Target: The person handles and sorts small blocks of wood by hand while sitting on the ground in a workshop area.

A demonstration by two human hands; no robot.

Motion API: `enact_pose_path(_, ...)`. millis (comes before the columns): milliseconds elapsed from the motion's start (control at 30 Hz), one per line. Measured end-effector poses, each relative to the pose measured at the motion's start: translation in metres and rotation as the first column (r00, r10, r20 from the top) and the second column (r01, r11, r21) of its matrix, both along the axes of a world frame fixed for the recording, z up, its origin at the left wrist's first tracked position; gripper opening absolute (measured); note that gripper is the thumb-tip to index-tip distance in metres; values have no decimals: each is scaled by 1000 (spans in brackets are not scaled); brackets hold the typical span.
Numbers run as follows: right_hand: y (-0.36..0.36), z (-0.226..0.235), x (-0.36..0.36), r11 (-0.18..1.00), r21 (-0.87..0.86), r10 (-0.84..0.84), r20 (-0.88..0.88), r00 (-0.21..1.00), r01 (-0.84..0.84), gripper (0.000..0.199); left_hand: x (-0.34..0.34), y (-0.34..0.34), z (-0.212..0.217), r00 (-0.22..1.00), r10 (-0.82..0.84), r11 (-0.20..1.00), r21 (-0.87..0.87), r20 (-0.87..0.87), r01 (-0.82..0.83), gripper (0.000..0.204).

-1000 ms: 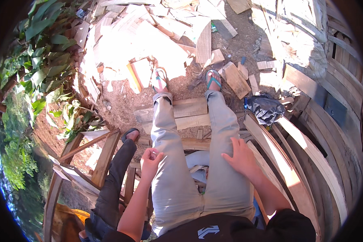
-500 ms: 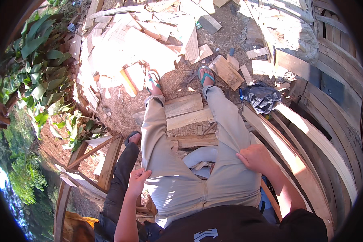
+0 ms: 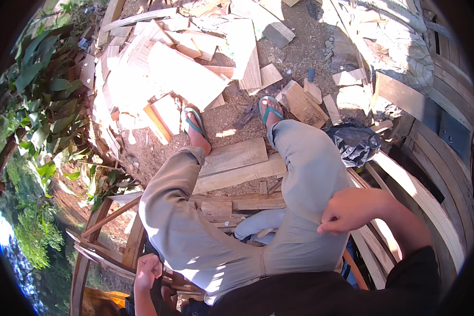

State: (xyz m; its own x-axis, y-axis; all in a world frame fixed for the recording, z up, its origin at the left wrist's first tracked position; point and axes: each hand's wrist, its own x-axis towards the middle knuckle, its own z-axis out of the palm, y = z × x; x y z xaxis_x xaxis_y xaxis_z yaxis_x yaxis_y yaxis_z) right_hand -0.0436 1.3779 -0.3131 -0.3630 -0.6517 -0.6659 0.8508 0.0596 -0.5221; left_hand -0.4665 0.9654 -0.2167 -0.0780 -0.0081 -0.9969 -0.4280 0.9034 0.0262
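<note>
My left hand [image 3: 148,268] is closed in a loose fist beside my left hip, off the trousers, with nothing visible in it. Across my right thigh lies my right hand [image 3: 353,209], fingers curled and thumb pressed toward the cloth. Whether it pinches a fold is hidden. The beige trousers [image 3: 300,247] cover my bent, spread legs. On my feet are flip-flops with teal straps; the left sandal [image 3: 195,124] and the right sandal [image 3: 271,109] stand on the dirt. Between my legs lie wooden planks [image 3: 237,158] and a pale, rounded, curved object [image 3: 260,222].
Sunlit wood offcuts [image 3: 184,73] are heaped ahead. A dark-handled tool [image 3: 311,75] lies by a wood block [image 3: 303,104]. At right are a black plastic bag [image 3: 355,142] and long boards [image 3: 421,184]. Leafy plants [image 3: 42,89] and a wooden frame [image 3: 97,221] border the left.
Both knees have bent and my legs spread wider. My left hand has let go of the trousers and moved down and left. My right hand has shifted slightly right.
</note>
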Motion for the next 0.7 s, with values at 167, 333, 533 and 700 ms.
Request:
enact_pose_path(167,90,-190,-17,559,67,-751,-380,539,826,36,-87,103,-171,602,215,965,263,-769,-8,22)
enact_pose_path(333,153,-350,-87,152,-12,-590,-803,81,988,42,-112,277,-356,637,269,750,572,-723,333,18)
enact_pose_path(533,174,-425,-162,285,-22,-263,-963,56,958,45,-53,433,-473,712,35,401,662,-702,633,22)
enact_pose_path(700,153,-444,-162,337,232,-124,-950,287,912,47,-13,456,-490,635,-136,185,610,-761,771,21)
